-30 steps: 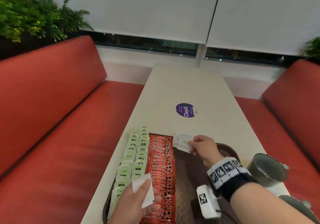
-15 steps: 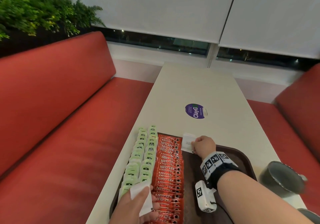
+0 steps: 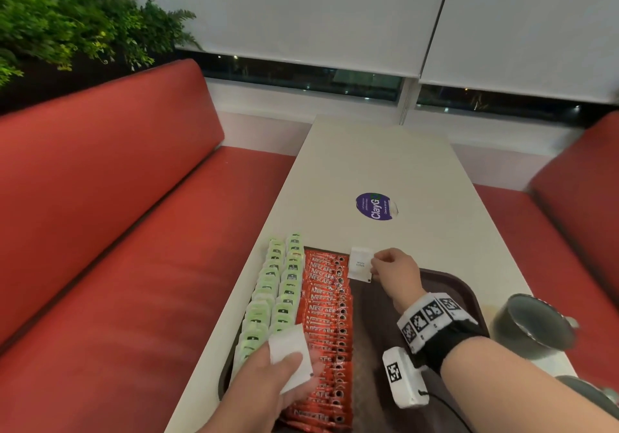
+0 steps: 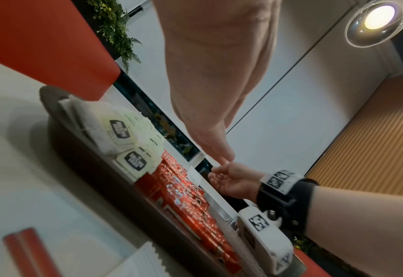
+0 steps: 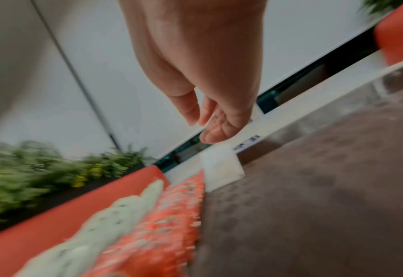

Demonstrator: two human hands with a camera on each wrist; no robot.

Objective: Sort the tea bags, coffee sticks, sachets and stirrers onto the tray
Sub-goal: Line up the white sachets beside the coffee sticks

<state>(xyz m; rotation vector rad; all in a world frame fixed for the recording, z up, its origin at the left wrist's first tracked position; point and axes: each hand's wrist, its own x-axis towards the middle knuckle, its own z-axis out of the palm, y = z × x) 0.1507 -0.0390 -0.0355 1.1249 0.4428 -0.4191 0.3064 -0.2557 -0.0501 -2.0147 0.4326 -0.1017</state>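
Note:
A brown tray point(image 3: 466, 286) lies on the near end of the white table point(image 3: 378, 161). On its left side run two rows of green tea bags point(image 3: 278, 292), with a row of red coffee sticks point(image 3: 326, 312) beside them. A white sugar sachet point(image 3: 360, 263) lies against the tray's far rim, next to the coffee sticks. My right hand point(image 3: 376, 265) hovers at the sachet's right edge. In the right wrist view its fingers point(image 5: 209, 135) are relaxed and apart, just above the sachet point(image 5: 221, 166). My left hand point(image 3: 294, 365) grips a small stack of white sachets point(image 3: 288, 345) over the near tea bags.
Two dark grey mugs point(image 3: 532, 325) point(image 3: 589, 396) stand right of the tray. A purple sticker point(image 3: 375, 206) marks the table's middle. Red benches point(image 3: 100, 231) flank the table. In the left wrist view a white packet point(image 4: 145, 262) and a red stick point(image 4: 27, 249) lie on the table's near edge.
My right hand carried the white sachet down to the tray's far rim beside the coffee sticks and loosened its fingers. The left hand kept its stack in place.

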